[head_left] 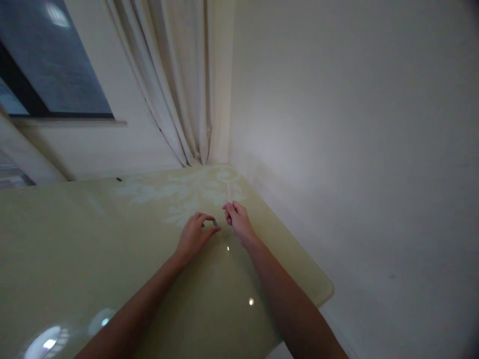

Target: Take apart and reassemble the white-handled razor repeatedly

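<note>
My left hand (195,233) pinches a small dark, greenish cylinder-like piece (215,223) between thumb and forefinger, just over the table. Its exact kind is too small to make out. Close by on the right, my right hand (237,217) has its fingers closed round the lower end of a thin, pale pinkish strip (229,191). The strip points away from me toward the table's far corner, and its lower part is hidden by the fingers. A narrow gap separates the two hands.
The glossy pale green table (93,259) reflects several lights and has a leafy pattern at its far side. A small black object (119,179) lies near the far edge. Beyond are a curtain (179,89), a window (56,65) and, at right, a bare wall (355,149).
</note>
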`<state>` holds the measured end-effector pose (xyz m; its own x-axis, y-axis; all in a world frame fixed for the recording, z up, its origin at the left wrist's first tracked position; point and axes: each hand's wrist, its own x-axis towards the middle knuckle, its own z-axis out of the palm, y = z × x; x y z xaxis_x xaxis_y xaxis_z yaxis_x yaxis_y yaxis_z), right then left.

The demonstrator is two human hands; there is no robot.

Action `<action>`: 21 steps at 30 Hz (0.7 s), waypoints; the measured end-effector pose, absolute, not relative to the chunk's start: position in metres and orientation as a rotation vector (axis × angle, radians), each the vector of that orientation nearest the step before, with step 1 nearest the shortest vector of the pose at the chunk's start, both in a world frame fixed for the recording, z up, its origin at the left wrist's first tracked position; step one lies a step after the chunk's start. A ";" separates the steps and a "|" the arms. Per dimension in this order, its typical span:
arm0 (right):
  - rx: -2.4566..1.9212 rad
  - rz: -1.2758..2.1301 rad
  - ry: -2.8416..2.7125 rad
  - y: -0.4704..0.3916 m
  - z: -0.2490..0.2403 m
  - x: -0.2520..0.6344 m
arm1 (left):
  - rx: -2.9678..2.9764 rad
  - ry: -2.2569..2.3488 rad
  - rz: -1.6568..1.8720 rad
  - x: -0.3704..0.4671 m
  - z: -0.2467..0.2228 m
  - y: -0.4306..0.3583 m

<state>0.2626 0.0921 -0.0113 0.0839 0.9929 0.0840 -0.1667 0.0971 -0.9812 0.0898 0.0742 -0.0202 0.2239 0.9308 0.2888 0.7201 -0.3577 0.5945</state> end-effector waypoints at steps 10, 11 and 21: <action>-1.066 1.630 -1.505 0.034 -0.005 0.205 | 2.427 1.538 1.448 0.008 -0.016 -0.025; -1.052 1.661 -1.505 0.030 -0.004 0.204 | 2.448 1.540 1.470 0.009 -0.015 -0.027; -1.037 1.614 -1.557 0.024 0.003 0.210 | 2.332 1.587 1.505 0.024 -0.019 -0.031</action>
